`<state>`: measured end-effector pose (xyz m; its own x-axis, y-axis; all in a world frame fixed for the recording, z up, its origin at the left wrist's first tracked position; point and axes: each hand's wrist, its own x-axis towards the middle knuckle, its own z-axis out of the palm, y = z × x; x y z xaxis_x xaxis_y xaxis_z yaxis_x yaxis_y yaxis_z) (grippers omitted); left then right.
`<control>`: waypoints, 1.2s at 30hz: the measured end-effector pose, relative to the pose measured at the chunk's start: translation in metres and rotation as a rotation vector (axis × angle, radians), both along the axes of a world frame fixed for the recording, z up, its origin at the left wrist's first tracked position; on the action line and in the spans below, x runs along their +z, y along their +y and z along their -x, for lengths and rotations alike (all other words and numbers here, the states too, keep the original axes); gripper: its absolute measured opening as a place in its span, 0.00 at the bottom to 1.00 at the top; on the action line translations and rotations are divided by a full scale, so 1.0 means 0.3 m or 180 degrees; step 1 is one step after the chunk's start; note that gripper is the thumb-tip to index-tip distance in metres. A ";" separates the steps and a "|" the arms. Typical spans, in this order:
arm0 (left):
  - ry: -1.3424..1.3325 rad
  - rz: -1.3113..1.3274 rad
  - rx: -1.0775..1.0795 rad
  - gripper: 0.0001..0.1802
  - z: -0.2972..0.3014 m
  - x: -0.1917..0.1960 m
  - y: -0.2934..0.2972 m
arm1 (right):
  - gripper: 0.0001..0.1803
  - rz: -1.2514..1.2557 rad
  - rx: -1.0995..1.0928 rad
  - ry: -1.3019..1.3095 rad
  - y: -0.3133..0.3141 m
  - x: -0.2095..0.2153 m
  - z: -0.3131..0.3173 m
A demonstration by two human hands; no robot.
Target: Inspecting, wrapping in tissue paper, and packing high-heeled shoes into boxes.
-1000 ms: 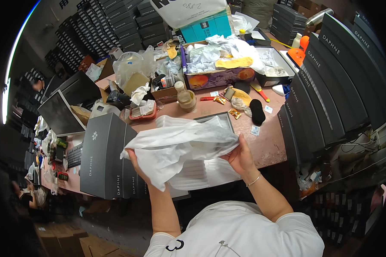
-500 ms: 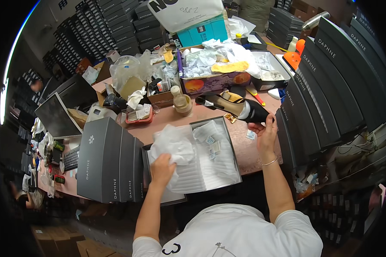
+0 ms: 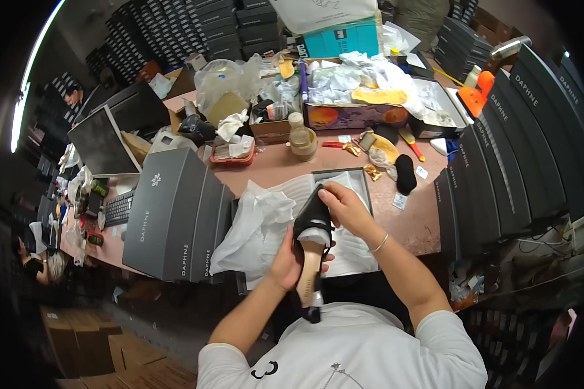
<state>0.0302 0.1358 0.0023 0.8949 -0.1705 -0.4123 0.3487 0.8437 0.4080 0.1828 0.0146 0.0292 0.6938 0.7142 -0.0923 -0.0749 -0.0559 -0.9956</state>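
Note:
Both my hands hold a black heeled shoe (image 3: 314,223) upright in front of me, its toe pointing away and its heel toward my shirt. My left hand (image 3: 288,262) wraps round the middle of the shoe from the left. At the toe, my right hand (image 3: 345,206) is closed on the upper. White stuffing shows inside the shoe's front, and the insole is pale beige. Beneath lies a shoe box (image 3: 363,178) lined with white padded sheeting, partly hidden by my hands. Crumpled white tissue paper (image 3: 256,223) spills over its left side.
Dark grey shoe boxes stand at the left (image 3: 165,217) and in a tall row at the right (image 3: 493,168). Behind are a jar (image 3: 301,144), a red tray (image 3: 232,154) and a patterned carton (image 3: 331,118) of paper. A black oval thing (image 3: 405,174) lies right of the open box.
The shoe has come from the right to in front of me and turned toe-away. My left hand has let go of the tissue paper and taken hold of the shoe too.

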 end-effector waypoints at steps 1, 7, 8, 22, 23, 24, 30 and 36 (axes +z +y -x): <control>-0.0217 0.0501 0.0387 0.42 0.011 -0.052 -0.008 | 0.16 -0.0229 -0.0523 -0.0978 0.018 0.003 0.049; 0.0530 -0.0607 0.1552 0.40 0.055 0.001 -0.109 | 0.24 0.0512 0.0207 -0.3385 0.029 -0.065 0.230; 0.0481 -0.0590 0.1694 0.41 0.071 -0.041 -0.121 | 0.31 0.0745 0.0457 -0.3448 0.042 -0.111 0.243; 0.0422 -0.1316 0.1804 0.37 0.106 -0.020 -0.204 | 0.46 0.0495 0.0433 -0.1423 -0.104 -0.056 0.270; 0.0453 -0.1117 0.1827 0.38 0.087 -0.019 -0.171 | 0.44 0.0505 0.0275 -0.1232 -0.142 -0.009 0.264; 0.0482 -0.0914 0.1823 0.40 0.072 -0.026 -0.126 | 0.41 0.0527 0.0095 -0.1035 -0.179 0.019 0.251; 0.0377 -0.0715 0.1231 0.44 0.040 -0.067 -0.047 | 0.23 0.0515 -0.0451 -0.3617 -0.112 -0.157 0.127; 0.0586 -0.0952 0.1586 0.39 0.052 -0.051 -0.136 | 0.08 0.0305 0.0552 -0.4541 -0.015 -0.147 0.154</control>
